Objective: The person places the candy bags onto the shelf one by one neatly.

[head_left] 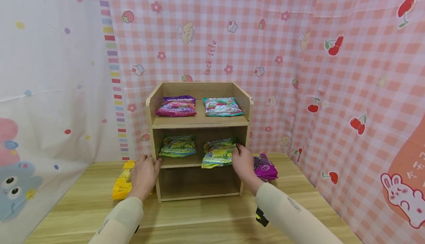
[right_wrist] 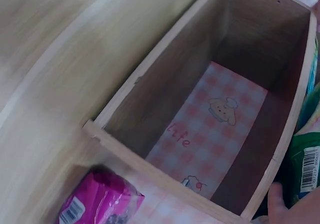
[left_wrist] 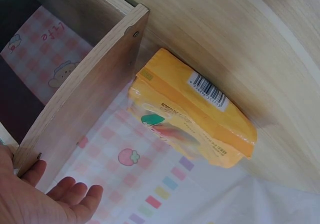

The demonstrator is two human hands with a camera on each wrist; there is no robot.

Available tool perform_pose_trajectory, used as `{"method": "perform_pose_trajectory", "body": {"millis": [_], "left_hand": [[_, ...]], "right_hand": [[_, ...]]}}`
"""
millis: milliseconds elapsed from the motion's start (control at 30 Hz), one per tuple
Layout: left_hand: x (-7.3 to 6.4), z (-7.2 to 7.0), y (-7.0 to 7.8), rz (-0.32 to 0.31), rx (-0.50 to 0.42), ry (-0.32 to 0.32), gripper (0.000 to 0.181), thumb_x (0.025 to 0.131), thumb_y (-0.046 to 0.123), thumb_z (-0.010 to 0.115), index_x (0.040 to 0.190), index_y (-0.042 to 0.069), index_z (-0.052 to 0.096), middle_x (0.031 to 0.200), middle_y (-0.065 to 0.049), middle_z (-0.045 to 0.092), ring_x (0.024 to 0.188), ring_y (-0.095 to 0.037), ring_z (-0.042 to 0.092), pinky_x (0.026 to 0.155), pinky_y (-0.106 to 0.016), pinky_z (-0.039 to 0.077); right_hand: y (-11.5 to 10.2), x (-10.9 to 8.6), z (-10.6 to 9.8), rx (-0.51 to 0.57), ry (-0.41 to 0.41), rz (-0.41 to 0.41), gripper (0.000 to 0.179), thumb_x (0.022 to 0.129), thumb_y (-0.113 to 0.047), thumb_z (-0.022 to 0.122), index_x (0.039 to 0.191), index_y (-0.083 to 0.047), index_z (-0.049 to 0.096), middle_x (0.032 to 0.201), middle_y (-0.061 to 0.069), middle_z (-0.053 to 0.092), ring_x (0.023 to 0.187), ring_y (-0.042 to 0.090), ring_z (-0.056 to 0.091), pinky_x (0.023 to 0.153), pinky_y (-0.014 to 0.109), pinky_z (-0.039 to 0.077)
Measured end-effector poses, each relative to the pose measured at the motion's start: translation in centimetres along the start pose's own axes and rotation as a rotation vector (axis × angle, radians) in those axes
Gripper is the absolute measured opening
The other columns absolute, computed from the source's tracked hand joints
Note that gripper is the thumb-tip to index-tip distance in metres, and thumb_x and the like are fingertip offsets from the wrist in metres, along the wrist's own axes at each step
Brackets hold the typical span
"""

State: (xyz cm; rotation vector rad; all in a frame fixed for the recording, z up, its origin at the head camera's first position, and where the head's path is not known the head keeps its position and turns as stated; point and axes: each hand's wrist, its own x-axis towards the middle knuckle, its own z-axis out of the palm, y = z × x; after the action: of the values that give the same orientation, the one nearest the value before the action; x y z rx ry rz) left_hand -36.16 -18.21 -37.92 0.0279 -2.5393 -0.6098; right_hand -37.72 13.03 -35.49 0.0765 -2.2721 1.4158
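Note:
In the head view, my right hand [head_left: 244, 163] grips the right end of a green-and-yellow candy bag [head_left: 217, 155] on the middle level of a small wooden shelf [head_left: 199, 124]. The bag's front overhangs the board. Part of its green back with a barcode [right_wrist: 310, 169] shows in the right wrist view. My left hand [head_left: 145, 174] is at the shelf's left side panel, thumb and forefinger either side of its front edge, the other fingers loose [left_wrist: 82, 204]. Left of the held bag lies a similar green bag [head_left: 178, 146].
Purple [head_left: 177, 106] and turquoise [head_left: 223, 107] bags lie on the top level. A yellow bag [left_wrist: 200, 119] stands on the wooden table [head_left: 199, 222] left of the shelf, a magenta bag [right_wrist: 102, 199] on its right. Patterned cloth [head_left: 212, 26] hangs behind.

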Motion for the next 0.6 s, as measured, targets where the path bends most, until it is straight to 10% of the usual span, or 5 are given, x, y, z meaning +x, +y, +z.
{"method": "perform_pose_trajectory", "body": {"millis": [233,600], "left_hand": [[0.1,0.0,0.0,0.004,0.005,0.006,0.04,0.102,0.032,0.055,0.075,0.003,0.056,0.111,-0.025,0.056,0.092,-0.045,0.056,0.074,-0.059,0.046],[0.0,0.1,0.1,-0.005,0.003,-0.009,0.039,0.102,0.032,0.054,0.08,0.0,0.059,0.116,-0.027,0.055,0.097,-0.046,0.056,0.078,-0.061,0.046]], "right_hand": [[0.2,-2.2,-0.4,-0.122,-0.027,-0.181,0.045,0.104,-0.018,0.051,0.141,0.008,0.048,0.143,0.026,0.048,0.13,0.041,0.048,0.103,0.055,0.041],[0.7,-4.1,0.8,-0.599,0.071,-0.791,0.048,0.087,-0.037,0.076,0.125,-0.009,0.066,0.122,0.012,0.062,0.112,0.031,0.059,0.093,0.052,0.046]]}}
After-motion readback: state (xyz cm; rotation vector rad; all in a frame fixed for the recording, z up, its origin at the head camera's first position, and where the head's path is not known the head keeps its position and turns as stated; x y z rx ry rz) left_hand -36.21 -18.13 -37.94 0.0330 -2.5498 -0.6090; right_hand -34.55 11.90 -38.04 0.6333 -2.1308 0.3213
